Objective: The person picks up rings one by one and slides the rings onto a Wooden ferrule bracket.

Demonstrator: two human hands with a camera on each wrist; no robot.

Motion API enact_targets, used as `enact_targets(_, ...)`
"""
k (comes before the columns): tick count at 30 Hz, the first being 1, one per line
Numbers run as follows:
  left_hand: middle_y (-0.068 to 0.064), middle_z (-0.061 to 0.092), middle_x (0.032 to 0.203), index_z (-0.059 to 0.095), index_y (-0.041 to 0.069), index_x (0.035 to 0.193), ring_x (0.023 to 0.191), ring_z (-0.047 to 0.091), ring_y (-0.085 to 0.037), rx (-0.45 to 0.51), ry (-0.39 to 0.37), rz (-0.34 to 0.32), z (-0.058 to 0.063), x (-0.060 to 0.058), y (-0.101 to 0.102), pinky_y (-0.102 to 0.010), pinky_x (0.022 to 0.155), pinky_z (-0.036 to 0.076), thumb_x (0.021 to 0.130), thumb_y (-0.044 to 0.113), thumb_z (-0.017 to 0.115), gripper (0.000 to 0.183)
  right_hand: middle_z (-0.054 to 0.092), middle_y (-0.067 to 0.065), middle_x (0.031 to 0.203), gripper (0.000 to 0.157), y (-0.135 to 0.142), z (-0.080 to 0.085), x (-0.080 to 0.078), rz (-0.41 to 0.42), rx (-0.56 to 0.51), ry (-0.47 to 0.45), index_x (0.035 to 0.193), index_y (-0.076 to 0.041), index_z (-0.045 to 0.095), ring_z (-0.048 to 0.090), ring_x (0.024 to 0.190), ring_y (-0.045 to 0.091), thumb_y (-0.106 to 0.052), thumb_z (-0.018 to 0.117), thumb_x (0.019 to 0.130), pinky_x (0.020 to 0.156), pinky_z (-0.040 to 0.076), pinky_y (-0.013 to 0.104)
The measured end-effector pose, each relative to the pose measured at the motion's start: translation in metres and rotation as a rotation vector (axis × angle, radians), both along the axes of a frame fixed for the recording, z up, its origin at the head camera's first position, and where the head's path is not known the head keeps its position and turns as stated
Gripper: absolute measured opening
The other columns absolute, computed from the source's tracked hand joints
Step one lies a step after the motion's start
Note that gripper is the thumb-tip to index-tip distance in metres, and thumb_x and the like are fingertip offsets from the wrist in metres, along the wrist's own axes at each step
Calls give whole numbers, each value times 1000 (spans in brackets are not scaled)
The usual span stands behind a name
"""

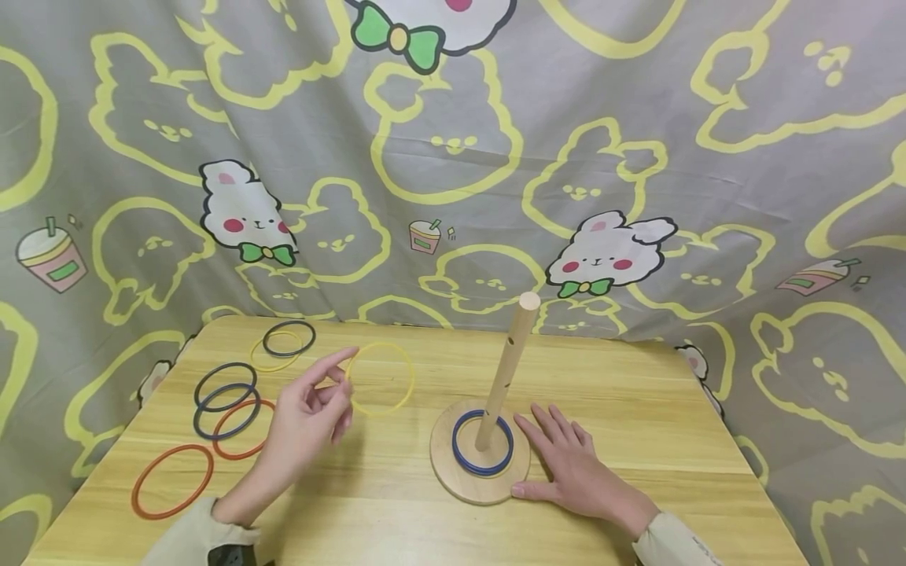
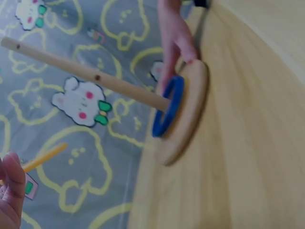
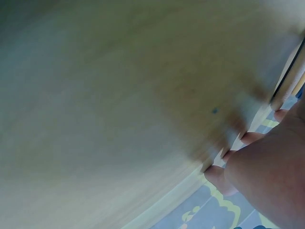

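Two red rings [image 1: 134,491], three dark rings [image 1: 237,384] and a loose yellow ring [image 1: 263,370] lie at the left of the table [image 1: 382,495], some overlapping. Next comes the left hand [image 1: 311,413], its thumb and fingers pinching the held yellow ring [image 1: 414,377] by its near side, in the air and well apart from the post [image 1: 506,377]. Blue rings [image 1: 484,472] lie around the post's foot on the round base [image 1: 449,468]; a yellow edge shows inside them, perhaps another ring underneath, though it is hard to be sure. At the right, the right hand [image 1: 569,464] rests with fingers spread, thumb touching the base's rim, seemingly to steady it.

I judge the step in hand to be adding one more ring; the next move calls for raising it over the post's top, level, then releasing.

The left wrist view shows the held ring edge-on, which the right wrist view does not show.
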State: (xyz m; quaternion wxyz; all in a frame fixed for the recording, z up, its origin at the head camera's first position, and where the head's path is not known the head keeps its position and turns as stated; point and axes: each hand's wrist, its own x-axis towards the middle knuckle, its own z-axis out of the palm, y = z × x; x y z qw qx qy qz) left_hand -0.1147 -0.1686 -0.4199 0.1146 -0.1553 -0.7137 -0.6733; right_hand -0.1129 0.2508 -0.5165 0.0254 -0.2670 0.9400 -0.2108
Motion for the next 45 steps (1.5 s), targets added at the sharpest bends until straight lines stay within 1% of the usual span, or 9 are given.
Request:
enact_targets(6, -13, 55, 104, 60, 0, 152, 56, 60, -16, 97, -19, -57, 12, -1, 8, -28, 41, 47, 99, -18, 60, 56, 26, 28, 173, 103, 0, 1, 0, 1, -4, 6, 172, -13, 35, 18, 158, 57, -72, 70, 95, 112, 21, 86)
enact_targets(11, -11, 56, 105, 59, 1, 152, 58, 58, -13, 140, -12, -92, 19, -1, 15, -25, 40, 42, 99, -20, 60, 57, 26, 28, 173, 103, 0, 0, 0, 3, -1, 8, 172, -13, 34, 18, 158, 57, -72, 70, 96, 112, 21, 86)
enact_targets(15, -15, 56, 106, 58, -1, 152, 57, 57, -12, 153, -7, -97, 24, -1, 21, -23, 39, 37, 97, -20, 58, 58, 26, 28, 173, 103, 0, 0, 0, 2, -3, 3, 172, -13, 34, 18, 158, 57, -72, 70, 96, 112, 20, 86)
enact_targets(18, -16, 56, 107, 59, -1, 151, 56, 56, -12, 154, -19, -86, 29, 0, 25, -22, 38, 36, 96, -20, 59, 58, 25, 28, 174, 103, 0, 1, 1, 3, -5, -3, 172, -13, 34, 17, 158, 57, -72, 70, 96, 112, 20, 86)
enact_targets(24, -14, 56, 109, 60, 2, 150, 56, 55, -11, 166, -25, -96, 39, 0, 32, -22, 38, 31, 96, -20, 55, 59, 24, 28, 174, 102, 0, 2, 0, 4, -11, -17, 172, -13, 33, 16, 159, 57, -70, 71, 96, 113, 19, 86)
enact_targets(26, -14, 55, 109, 60, 2, 150, 55, 54, -11, 177, -29, -106, 42, -1, 34, -22, 38, 30, 95, -20, 54, 59, 24, 28, 174, 102, 0, 2, 0, 4, -9, -18, 172, -13, 33, 16, 159, 57, -70, 71, 97, 113, 19, 86)
enact_targets(34, -12, 51, 108, 56, -3, 152, 52, 51, -11, 227, -37, -165, 54, -2, 45, -23, 37, 29, 103, -12, 59, 51, 27, 29, 173, 100, -1, 5, 2, 11, -8, -4, 171, -12, 35, 19, 158, 58, -68, 72, 97, 111, 21, 87)
enact_targets(40, -11, 51, 104, 56, 1, 152, 53, 51, -12, 263, -22, -198, 66, -5, 52, -23, 38, 30, 104, -10, 59, 49, 27, 30, 172, 99, -1, 6, 3, 14, -14, 0, 171, -11, 36, 19, 157, 59, -67, 72, 97, 110, 21, 88)
enact_targets(45, -9, 52, 103, 54, 1, 153, 54, 50, -13, 310, 8, -217, 79, -4, 57, -25, 38, 28, 105, -9, 59, 50, 26, 30, 172, 100, 1, 5, 2, 14, -15, -1, 171, -11, 35, 18, 157, 59, -67, 72, 97, 111, 20, 88)
